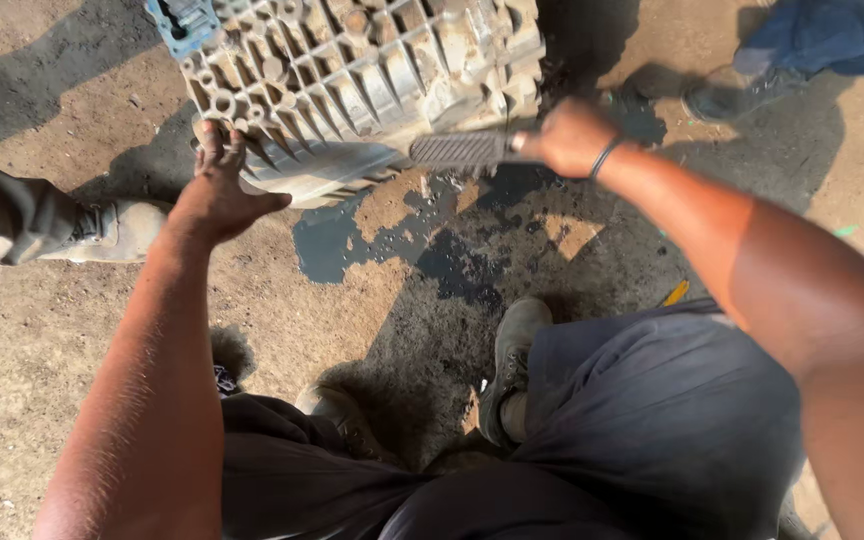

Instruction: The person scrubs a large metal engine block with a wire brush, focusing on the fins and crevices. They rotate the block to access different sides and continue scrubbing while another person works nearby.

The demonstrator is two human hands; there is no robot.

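The ribbed metal casing [352, 85], a pale grey cast housing crossed by many raised fins and round bosses, stands on the dirt ground [42, 330] at the top of the view, just above a dark oil stain [452, 260] that spreads over the soil. The left hand [214, 190] presses against the casing's lower left edge, its grip spread apart with the fingers laid flat over the fins and the thumb pointing out to the side; it closes on nothing. The right hand [574, 135] has its grip clamped around the end of a flat grey tool [460, 149] with a finely ridged face, whose far end touches the casing's lower right edge. A dark band [606, 155] circles the right wrist. Below the hands, the person's own shoes [514, 345] and dark trousers [652, 400] stand at the edge of the stain. At the left, another person's boot [117, 232] and trouser leg rest on the ground near the casing, and a third shoe [727, 92] with blue cloth above it shows at the upper right.
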